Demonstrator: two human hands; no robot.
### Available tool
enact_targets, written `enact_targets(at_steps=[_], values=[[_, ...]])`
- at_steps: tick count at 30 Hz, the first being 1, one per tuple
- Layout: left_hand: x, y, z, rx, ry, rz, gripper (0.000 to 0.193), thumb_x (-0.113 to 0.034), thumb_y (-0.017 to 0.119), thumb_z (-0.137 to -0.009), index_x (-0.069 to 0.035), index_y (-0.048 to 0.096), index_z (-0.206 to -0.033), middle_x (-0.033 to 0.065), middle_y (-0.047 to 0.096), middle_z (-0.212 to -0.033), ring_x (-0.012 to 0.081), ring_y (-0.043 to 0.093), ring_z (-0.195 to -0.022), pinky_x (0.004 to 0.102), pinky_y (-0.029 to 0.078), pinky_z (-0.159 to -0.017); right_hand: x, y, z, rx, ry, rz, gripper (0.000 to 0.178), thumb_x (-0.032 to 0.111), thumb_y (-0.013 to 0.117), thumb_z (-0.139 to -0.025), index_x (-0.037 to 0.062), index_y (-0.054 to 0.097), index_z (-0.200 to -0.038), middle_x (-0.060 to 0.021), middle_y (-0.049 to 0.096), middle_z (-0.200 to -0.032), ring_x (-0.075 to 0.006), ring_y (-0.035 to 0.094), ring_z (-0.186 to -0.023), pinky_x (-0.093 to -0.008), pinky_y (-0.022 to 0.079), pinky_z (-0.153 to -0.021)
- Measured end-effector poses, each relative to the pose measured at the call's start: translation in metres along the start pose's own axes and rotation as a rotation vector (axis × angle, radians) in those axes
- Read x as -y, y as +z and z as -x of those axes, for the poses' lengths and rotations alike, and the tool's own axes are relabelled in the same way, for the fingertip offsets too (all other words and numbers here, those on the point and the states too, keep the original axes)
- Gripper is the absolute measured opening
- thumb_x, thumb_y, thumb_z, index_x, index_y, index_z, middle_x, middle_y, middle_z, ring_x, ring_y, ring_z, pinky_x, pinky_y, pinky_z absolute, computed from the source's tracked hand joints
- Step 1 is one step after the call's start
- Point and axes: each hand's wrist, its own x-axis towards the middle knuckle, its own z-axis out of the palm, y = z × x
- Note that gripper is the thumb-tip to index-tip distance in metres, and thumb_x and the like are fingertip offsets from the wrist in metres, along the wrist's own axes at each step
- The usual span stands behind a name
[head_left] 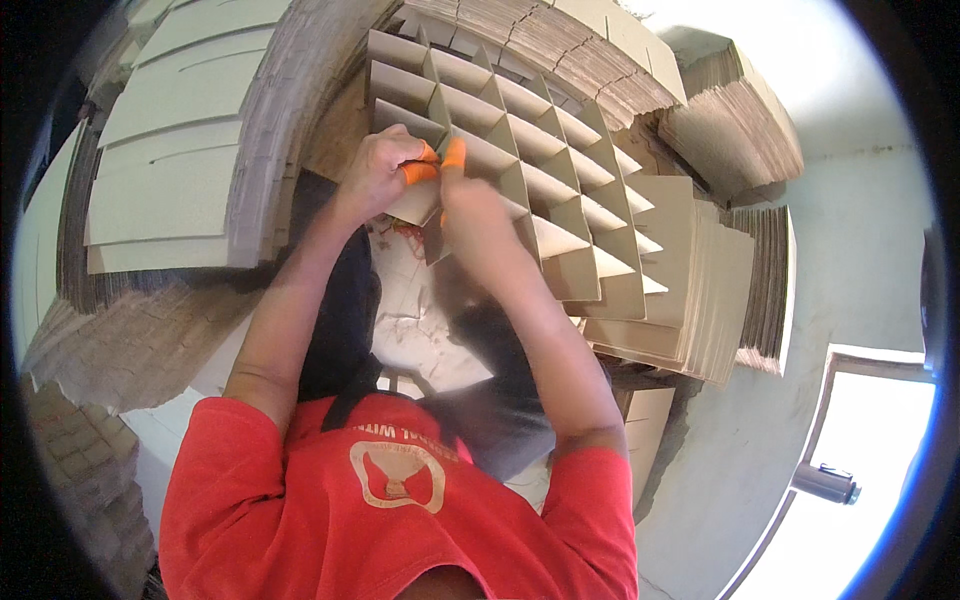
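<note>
In front of me stands a cardboard divider grid (540, 145) of interlocked strips that form several open cells. Its near left corner lies between my hands. My left hand (385, 170), with orange coverings on its fingers, is closed on a cardboard strip (415, 207) at that corner. Close beside it, my right hand (470, 205) also wears orange finger coverings. Its fingers are bent around the edge of a crossing strip, the thumb side pointing up. The fingertips of both hands nearly meet, and part of the strips is hidden behind them.
Tall stacks of cut cardboard sheets (175, 160) rise at the left. More cardboard piles (590, 60) stand behind the grid, and flat sheets (690, 280) lie at its right. A pale wall (850, 260) and a bright doorway are farther right.
</note>
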Motion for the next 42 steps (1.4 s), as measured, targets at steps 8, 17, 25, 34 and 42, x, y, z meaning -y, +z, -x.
enact_targets(at_steps=[8, 17, 25, 34, 42], values=[[-0.011, -0.009, -0.002, 0.011, 0.109, -0.314, 0.039, -0.002, 0.074, -0.073, -0.004, 0.066, -0.112, 0.0103, 0.066, -0.108, 0.0303, 0.056, -0.109, 0.0457, 0.041, -0.099, -0.020, -0.032, 0.007, -0.161, 0.233, -0.009, 0.062, 0.022, 0.074, -0.085, -0.0001, 0.048, -0.137, -0.0205, 0.067, -0.087, -0.0364, 0.067, -0.077, -0.0427, 0.053, -0.063], [-0.040, 0.026, -0.057, 0.287, 0.192, -0.423, 0.089, 0.009, 0.064, -0.070, -0.012, 0.036, -0.152, 0.0067, 0.033, -0.158, 0.0318, 0.021, -0.149, 0.0503, 0.020, -0.121, -0.110, -0.042, 0.060, -0.422, 0.302, -0.252, 0.037, 0.029, 0.070, -0.091, 0.0016, 0.068, -0.116, -0.0201, 0.072, -0.099, -0.0371, 0.070, -0.089, -0.0410, 0.055, -0.081], [0.007, 0.046, -0.108, 0.602, 0.121, -0.242, 0.063, -0.019, 0.074, -0.077, -0.014, 0.055, -0.137, 0.0083, 0.059, -0.133, 0.0294, 0.045, -0.129, 0.0427, 0.028, -0.115, -0.088, -0.057, 0.088, -0.631, 0.105, 0.405, 0.050, 0.031, 0.071, -0.086, 0.0019, 0.058, -0.125, -0.0149, 0.067, -0.094, -0.0342, 0.067, -0.082, -0.0423, 0.054, -0.075], [0.014, 0.043, -0.112, 0.593, 0.259, -0.240, 0.029, -0.012, 0.075, -0.078, -0.004, 0.070, -0.105, 0.0128, 0.067, -0.090, 0.0309, 0.060, -0.090, 0.0409, 0.046, -0.084, -0.126, -0.031, 0.128, -0.308, 0.357, 0.214, 0.020, 0.022, 0.068, -0.082, 0.0070, 0.060, -0.093, -0.0144, 0.067, -0.076, -0.0300, 0.069, -0.075, -0.0412, 0.053, -0.062], [-0.087, 0.009, -0.168, 0.194, 0.736, -0.356, 0.027, -0.010, 0.077, -0.076, -0.002, 0.069, -0.100, 0.0115, 0.062, -0.084, 0.0285, 0.058, -0.082, 0.0414, 0.048, -0.071, -0.041, -0.128, 0.157, -0.613, 0.440, 0.476, 0.037, 0.005, 0.063, -0.077, -0.0012, 0.061, -0.113, -0.0160, 0.067, -0.099, -0.0320, 0.066, -0.096, -0.0437, 0.052, -0.077]])
